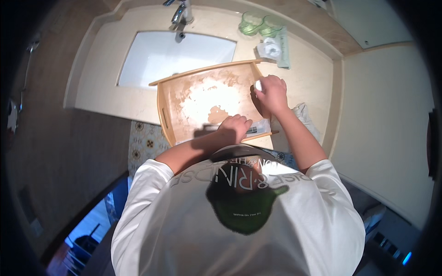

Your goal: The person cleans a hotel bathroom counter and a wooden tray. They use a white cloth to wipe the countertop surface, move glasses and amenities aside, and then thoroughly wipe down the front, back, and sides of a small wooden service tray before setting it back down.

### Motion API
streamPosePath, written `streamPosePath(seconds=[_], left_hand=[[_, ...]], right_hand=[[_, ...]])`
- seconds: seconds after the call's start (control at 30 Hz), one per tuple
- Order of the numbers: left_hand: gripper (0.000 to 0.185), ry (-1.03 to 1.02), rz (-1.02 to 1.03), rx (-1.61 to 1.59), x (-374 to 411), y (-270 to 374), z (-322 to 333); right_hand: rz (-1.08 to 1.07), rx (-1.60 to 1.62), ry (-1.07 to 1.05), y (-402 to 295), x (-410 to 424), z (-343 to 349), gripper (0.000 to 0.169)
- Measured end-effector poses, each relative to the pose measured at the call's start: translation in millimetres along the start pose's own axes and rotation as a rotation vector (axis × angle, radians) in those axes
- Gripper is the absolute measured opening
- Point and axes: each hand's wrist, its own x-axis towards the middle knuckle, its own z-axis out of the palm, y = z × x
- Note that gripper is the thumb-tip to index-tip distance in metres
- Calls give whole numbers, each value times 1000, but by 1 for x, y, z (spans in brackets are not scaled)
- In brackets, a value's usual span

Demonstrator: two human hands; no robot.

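A wooden tray (pixel 205 73) with slotted end handles lies at a slant over the sink's near edge and the countertop. Wet-looking patches and a strong glare cover its bottom. My right hand (pixel 274 93) is above the tray's right end, closed around a small white object (pixel 258 85); most of that object is hidden by the fingers. At the near side of the tray, my left hand (pixel 236 128) has curled fingers over a clear plastic packet (pixel 260 127). Whether it grips the packet, the tray's rim or nothing cannot be seen.
Behind the tray are a white sink (pixel 179 51) and a chrome faucet (pixel 183 13). Two green glasses (pixel 250 24), a white roll (pixel 272 50) and a pale green packet (pixel 284 48) stand back right. A whitish bag (pixel 305 115) lies beside my right forearm.
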Motion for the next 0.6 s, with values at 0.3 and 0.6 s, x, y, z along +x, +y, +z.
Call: streamPosePath(seconds=[0.3, 0.6], left_hand=[[28, 6, -305, -576, 16, -31, -33], [27, 450, -618, -668, 48, -81, -99]], right_hand=[[400, 298, 145, 101, 39, 39, 47], [257, 354, 430, 95, 45, 54, 46]])
